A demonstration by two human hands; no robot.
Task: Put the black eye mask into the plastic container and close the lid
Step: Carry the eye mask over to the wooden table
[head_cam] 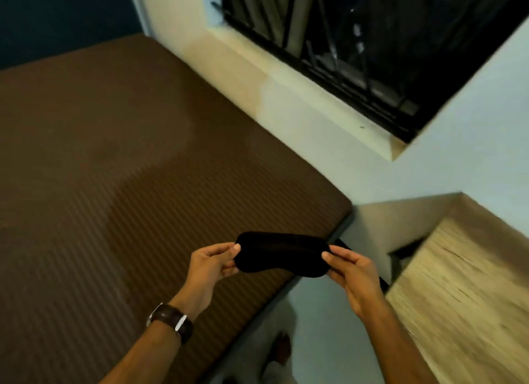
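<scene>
Two hands hold our black eye mask (282,253) in the air over the brown mattress (128,169) edge: left hand (210,265) pinching its left end, right hand (353,272) pinching its right end, forearms angled inward

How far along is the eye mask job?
Early. Done: the black eye mask is picked up. In hand: left hand and right hand each pinch one end, holding it over the edge of the brown mattress. Left: everything else. No plastic container or lid is in view, so placing and closing remain.
</scene>
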